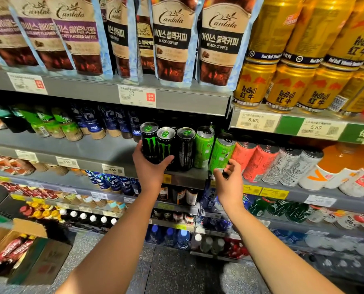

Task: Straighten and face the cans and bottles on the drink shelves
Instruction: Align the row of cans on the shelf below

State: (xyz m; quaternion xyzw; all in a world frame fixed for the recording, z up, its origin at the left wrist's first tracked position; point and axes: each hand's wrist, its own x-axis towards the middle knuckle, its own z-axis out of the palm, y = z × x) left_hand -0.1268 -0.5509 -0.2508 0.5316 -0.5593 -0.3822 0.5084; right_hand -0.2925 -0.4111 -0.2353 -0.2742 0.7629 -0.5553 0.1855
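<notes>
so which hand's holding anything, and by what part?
Left hand grips the leftmost black can around its lower body. Right hand is at the green can's base; grip unclear.

I have just one camera, and it sits up on my head. It looks forward and a bit down, right at the drink shelves (pixel 176 98), very close to them. The view is wide, so the shelf edges bend. My two arms reach in from the bottom, and the floor (pixel 176 272) shows low down by a cardboard box (pixel 28 251).
</notes>
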